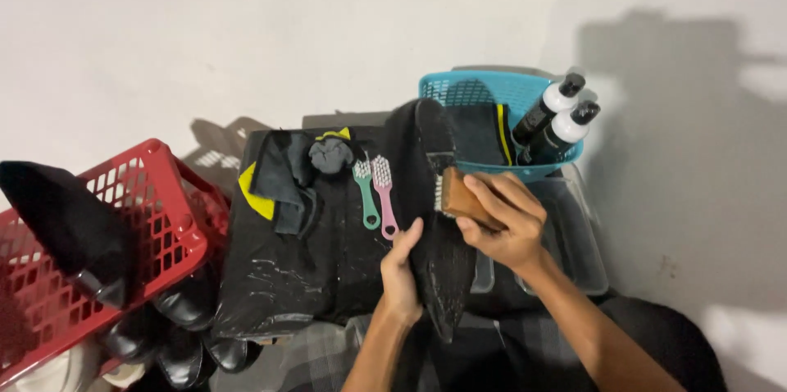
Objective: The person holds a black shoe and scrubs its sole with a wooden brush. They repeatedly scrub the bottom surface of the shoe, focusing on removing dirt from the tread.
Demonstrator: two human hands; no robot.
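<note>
At frame centre: right hand point(502, 224) presses wooden brush point(461, 199) on black shoe point(436, 220).
Shoe's long axis runs top-bottom; left hand point(402, 273) fingers wrapped on its lower-left edge, right fingers clamped round brush.

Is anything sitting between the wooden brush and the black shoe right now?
Nothing visible. The right hand presses the wooden brush bristles-first against the black shoe, which the left hand grips from the other side. The small green and pink brushes lie apart, to the left.
</note>
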